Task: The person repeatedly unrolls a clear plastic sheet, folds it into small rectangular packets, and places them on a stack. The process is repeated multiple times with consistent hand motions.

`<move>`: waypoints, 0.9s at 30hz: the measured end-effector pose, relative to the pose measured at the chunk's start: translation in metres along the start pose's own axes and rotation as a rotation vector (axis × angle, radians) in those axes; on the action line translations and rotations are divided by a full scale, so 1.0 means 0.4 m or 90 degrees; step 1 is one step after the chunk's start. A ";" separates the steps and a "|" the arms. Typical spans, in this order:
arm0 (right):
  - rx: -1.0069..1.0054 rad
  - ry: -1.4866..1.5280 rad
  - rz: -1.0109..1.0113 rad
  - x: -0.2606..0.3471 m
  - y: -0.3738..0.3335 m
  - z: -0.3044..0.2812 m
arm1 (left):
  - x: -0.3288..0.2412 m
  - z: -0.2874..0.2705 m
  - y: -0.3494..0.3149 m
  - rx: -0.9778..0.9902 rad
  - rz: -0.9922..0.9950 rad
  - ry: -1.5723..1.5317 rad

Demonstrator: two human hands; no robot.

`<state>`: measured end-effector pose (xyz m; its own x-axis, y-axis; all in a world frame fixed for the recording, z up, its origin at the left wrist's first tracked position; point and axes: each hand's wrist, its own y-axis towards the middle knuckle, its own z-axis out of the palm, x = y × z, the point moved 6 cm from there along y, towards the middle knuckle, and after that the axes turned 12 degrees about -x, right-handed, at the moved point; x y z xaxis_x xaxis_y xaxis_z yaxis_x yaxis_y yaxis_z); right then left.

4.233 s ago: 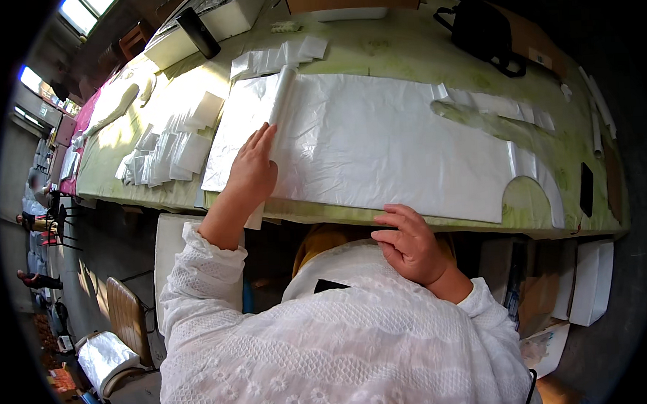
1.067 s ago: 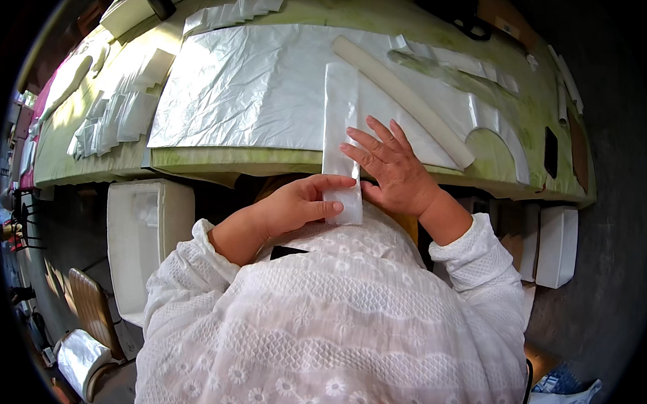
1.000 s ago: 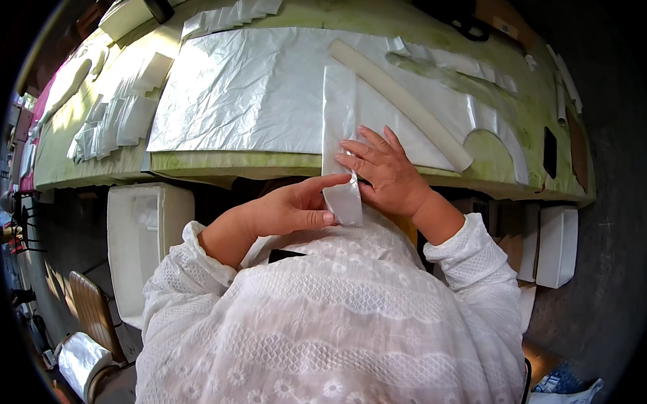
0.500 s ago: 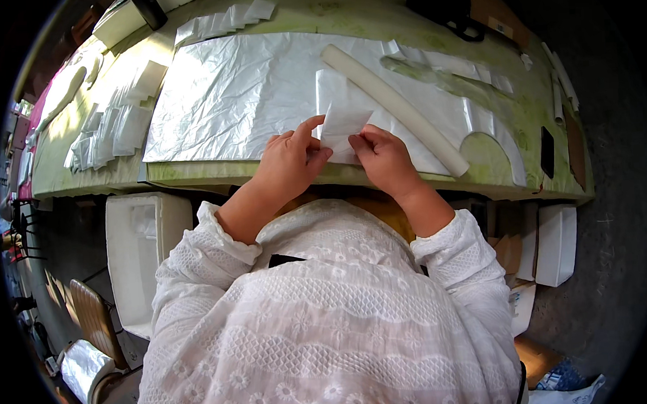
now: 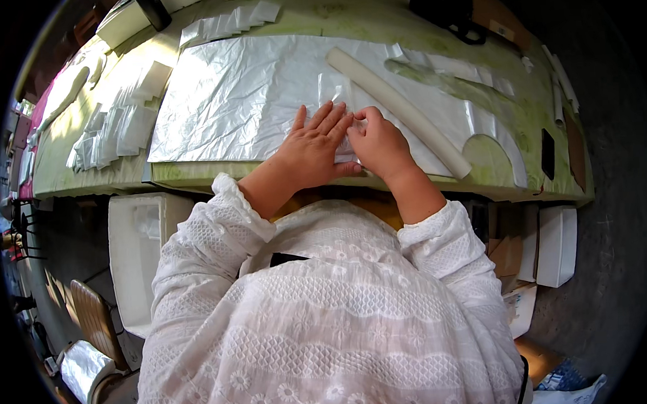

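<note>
Where the green worktop (image 5: 481,166) meets its near edge, a wide silvery sheet (image 5: 247,97) lies flat; on it a clear plastic strip (image 5: 336,100) runs lengthwise away from the person, left hand (image 5: 314,144) flat with fingers spread, right hand (image 5: 380,140) pinching it.

Green worktable (image 5: 481,173) in daylight, grey concrete floor (image 5: 615,276), white foam box (image 5: 134,253) & wooden chair (image 5: 90,320) below left.
</note>
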<state>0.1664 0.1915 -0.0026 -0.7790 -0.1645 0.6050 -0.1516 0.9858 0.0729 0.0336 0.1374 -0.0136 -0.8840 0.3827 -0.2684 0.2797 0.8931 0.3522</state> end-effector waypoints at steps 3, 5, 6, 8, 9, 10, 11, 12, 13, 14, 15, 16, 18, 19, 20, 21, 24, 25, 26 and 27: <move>0.003 0.048 -0.030 -0.005 -0.040 -0.002 | -0.004 -0.002 -0.013 -0.005 0.024 0.014; -0.002 0.095 -0.083 -0.010 -0.092 -0.018 | -0.030 -0.017 -0.039 0.026 0.073 0.001; 0.023 0.136 -0.093 -0.016 -0.126 -0.021 | -0.046 -0.026 -0.060 0.046 0.095 -0.007; 0.073 0.219 -0.115 -0.022 -0.192 -0.034 | -0.061 -0.031 -0.100 0.066 0.121 -0.031; 0.057 0.225 -0.132 -0.034 -0.211 -0.041 | -0.062 -0.028 -0.119 0.075 0.139 -0.018; -0.020 0.207 -0.227 -0.023 -0.211 -0.064 | -0.065 -0.023 -0.132 0.085 0.158 -0.005; -0.099 0.187 -0.320 -0.010 -0.209 -0.090 | -0.073 -0.039 -0.127 0.075 0.131 -0.065; -0.182 0.162 -0.411 0.001 -0.207 -0.115 | -0.073 -0.049 -0.118 0.088 0.129 -0.104; -0.168 0.161 -0.446 -0.005 -0.192 -0.106 | -0.065 -0.056 -0.107 0.102 0.126 -0.143; -0.149 0.134 -0.456 -0.012 -0.173 -0.094 | -0.057 -0.061 -0.096 0.112 0.124 -0.177; -0.130 0.107 -0.465 -0.019 -0.159 -0.083 | -0.052 -0.080 -0.083 0.014 0.104 -0.243; -0.112 0.079 -0.474 -0.023 -0.154 -0.075 | -0.030 -0.069 -0.074 -0.006 0.057 -0.259; -0.123 0.088 -0.448 -0.027 -0.145 -0.073 | 0.021 -0.055 -0.055 -0.048 -0.044 -0.289; -0.136 0.095 -0.434 -0.029 -0.144 -0.076 | 0.025 -0.061 -0.047 -0.130 -0.047 -0.246; -0.151 0.099 -0.419 -0.033 -0.144 -0.079 | 0.028 -0.055 -0.043 -0.144 -0.079 -0.235; -0.135 0.096 -0.379 -0.044 -0.133 -0.070 | 0.031 -0.046 -0.042 -0.158 -0.111 -0.223; -0.132 0.064 -0.291 -0.073 -0.093 -0.040 | 0.034 -0.039 -0.025 -0.179 -0.188 -0.239; -0.161 0.038 -0.283 -0.069 -0.089 -0.034 | 0.035 -0.038 -0.019 -0.183 -0.210 -0.252; -0.192 0.010 -0.276 -0.063 -0.085 -0.032 | 0.035 -0.037 -0.016 -0.200 -0.203 -0.221; -0.188 -0.016 -0.265 -0.058 -0.079 -0.025 | 0.036 -0.033 -0.015 -0.217 -0.196 -0.190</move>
<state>0.1954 0.1645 -0.0109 -0.7038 -0.5426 0.4585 -0.2766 0.8039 0.5266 0.0143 0.1345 -0.0078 -0.7472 0.2100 -0.6306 -0.1571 0.8661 0.4745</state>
